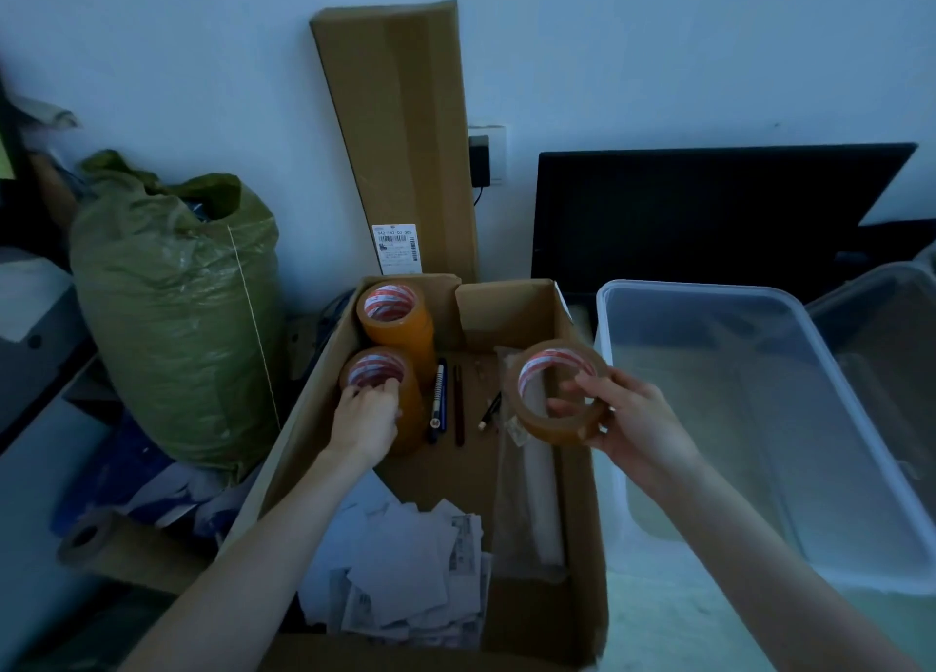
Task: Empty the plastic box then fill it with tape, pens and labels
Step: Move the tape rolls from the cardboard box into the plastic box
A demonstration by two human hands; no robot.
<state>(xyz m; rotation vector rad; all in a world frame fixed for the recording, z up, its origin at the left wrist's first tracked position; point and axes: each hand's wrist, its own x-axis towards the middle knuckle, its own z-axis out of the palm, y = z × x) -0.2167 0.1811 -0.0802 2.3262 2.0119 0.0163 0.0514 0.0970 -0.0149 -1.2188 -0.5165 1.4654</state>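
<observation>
The plastic box (759, 418) stands empty beside a cardboard box (582, 595) as filling begins. The right hand (623, 418) grips one tape roll (554, 393) above the cardboard box; the left hand (364, 418) grasps a stacked roll (380, 383). Next: carry both rightward into the plastic box.

A tall flat cardboard carton (400, 134) leans upright against the pale wall (658, 38), a barcode sticker (396, 247) near its foot. Left of the carton slumps a stuffed green sack (172, 312). Right of it, a black plug (479, 160) sits in a wall socket, and beyond that stands a dark monitor (709, 215).
</observation>
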